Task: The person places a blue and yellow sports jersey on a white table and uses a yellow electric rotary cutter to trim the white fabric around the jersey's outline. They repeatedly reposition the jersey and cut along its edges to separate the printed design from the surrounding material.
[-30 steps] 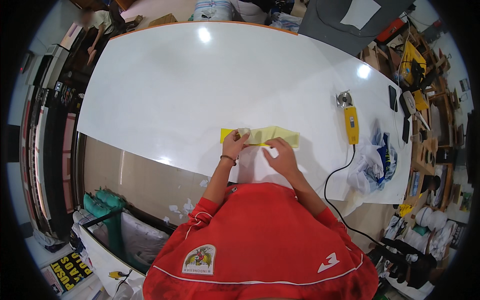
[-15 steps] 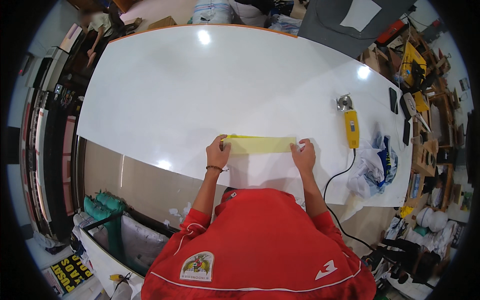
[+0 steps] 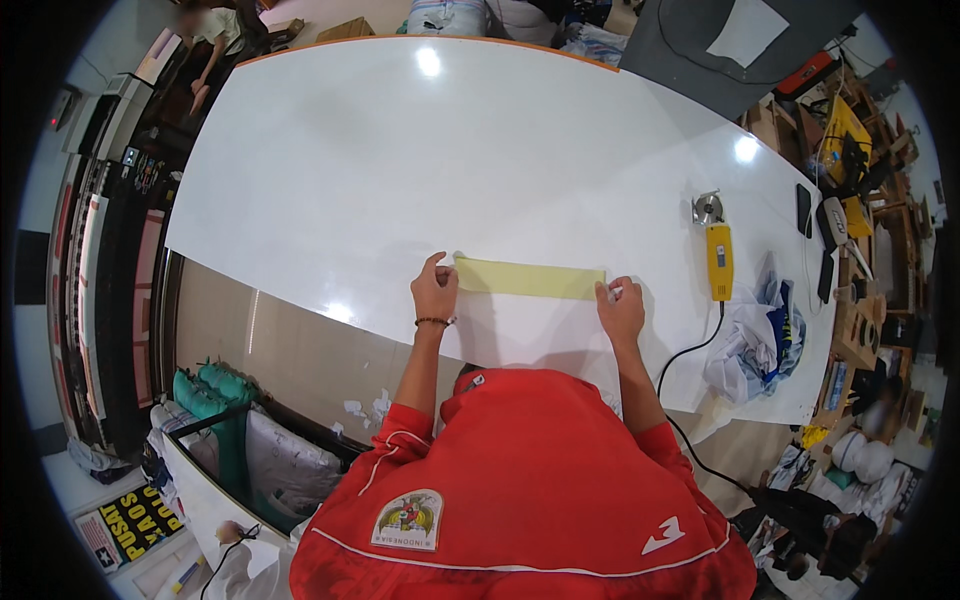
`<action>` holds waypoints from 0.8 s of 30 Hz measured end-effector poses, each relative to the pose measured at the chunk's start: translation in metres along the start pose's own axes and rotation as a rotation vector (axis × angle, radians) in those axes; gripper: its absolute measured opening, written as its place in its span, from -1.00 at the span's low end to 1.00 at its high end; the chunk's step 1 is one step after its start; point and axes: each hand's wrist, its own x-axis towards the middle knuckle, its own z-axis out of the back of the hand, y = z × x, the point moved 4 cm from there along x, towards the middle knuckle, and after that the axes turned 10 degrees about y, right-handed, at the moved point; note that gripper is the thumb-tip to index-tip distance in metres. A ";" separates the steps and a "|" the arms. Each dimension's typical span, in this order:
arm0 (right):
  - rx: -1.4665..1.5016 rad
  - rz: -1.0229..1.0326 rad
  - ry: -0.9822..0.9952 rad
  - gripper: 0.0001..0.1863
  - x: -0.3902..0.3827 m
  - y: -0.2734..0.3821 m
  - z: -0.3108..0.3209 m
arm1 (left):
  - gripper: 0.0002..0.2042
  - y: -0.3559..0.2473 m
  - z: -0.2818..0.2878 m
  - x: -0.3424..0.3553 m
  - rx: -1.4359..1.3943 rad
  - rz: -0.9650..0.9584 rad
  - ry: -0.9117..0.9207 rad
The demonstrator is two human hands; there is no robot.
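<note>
A long pale-yellow strip (image 3: 530, 279), apparently cloth, lies on the white table (image 3: 400, 170) in front of me, tilted slightly down toward its right end. My left hand (image 3: 435, 290) is beside the strip's left end, with index finger and thumb apart and nothing visible between them. At the other end, my right hand (image 3: 624, 310) has its thumb and fingers closed on the strip's corner. A dark beaded bracelet circles my left wrist.
To the right lies a yellow handheld rotary cutter (image 3: 719, 262) with a round blade and black cord. Nearer me is a crumpled heap of white and blue cloth (image 3: 760, 340). Dark phone-like objects (image 3: 804, 210) line the right edge. A person (image 3: 208, 45) sits beyond the far left corner.
My left fingers have come off the strip's left end and spread. The bright yellow edge along its top no longer shows. The whole view has shifted slightly.
</note>
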 end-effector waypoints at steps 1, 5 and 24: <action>0.001 0.000 -0.002 -0.67 0.000 -0.001 0.000 | -0.59 0.002 -0.001 0.001 0.020 -0.001 0.000; 0.003 0.025 -0.026 -0.69 -0.002 0.002 -0.003 | -0.60 0.003 -0.003 0.006 0.049 0.001 -0.003; 0.296 0.566 0.211 -0.79 -0.025 0.185 -0.049 | -0.62 0.013 -0.024 -0.002 -0.794 0.374 0.155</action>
